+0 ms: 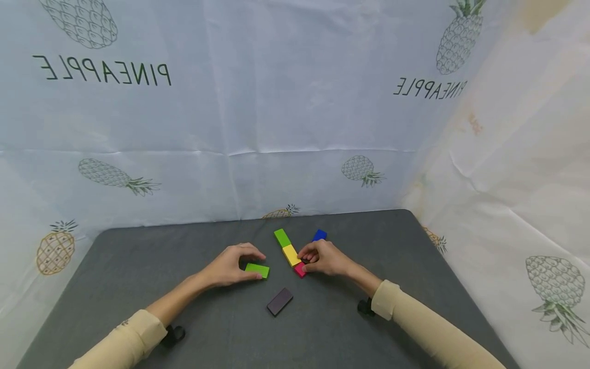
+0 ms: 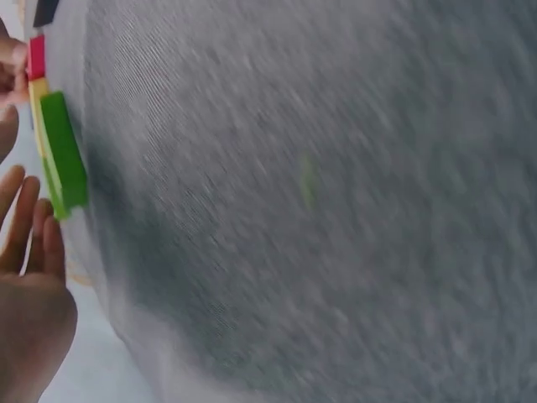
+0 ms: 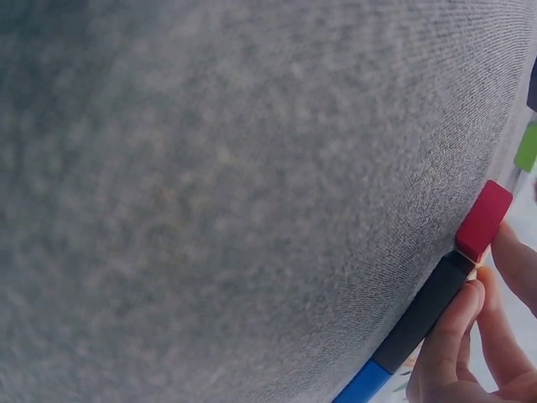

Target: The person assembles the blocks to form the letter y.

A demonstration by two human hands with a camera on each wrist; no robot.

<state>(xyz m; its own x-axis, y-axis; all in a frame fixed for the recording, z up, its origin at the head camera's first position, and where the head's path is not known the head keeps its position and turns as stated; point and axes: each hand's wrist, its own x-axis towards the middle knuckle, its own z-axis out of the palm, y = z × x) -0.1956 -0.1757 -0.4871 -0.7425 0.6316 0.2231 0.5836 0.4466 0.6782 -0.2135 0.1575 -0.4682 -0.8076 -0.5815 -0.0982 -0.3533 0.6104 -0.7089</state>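
Observation:
On the dark table, my left hand [image 1: 230, 265] is around a loose green block [image 1: 258, 269]. Its thumb lies along the near edge, while its straight, spread fingers stay apart from the far side. My right hand [image 1: 327, 258] pinches a red block [image 1: 299, 270] at the near corner of a V-shaped row. A yellow block [image 1: 291, 255] and a second green block [image 1: 282, 238] run away from the red one on the left. On the right, a black block [image 3: 424, 311] abuts the red one and leads to a blue block [image 1: 319, 234]; the right hand hides the black block in the head view.
A single dark block [image 1: 279, 302] lies nearer me, between the forearms. White cloth [image 1: 295, 113] printed with pineapples hangs behind the table [image 1: 193, 328] and along its right side. Black straps [image 1: 366, 307] show at both wrists.

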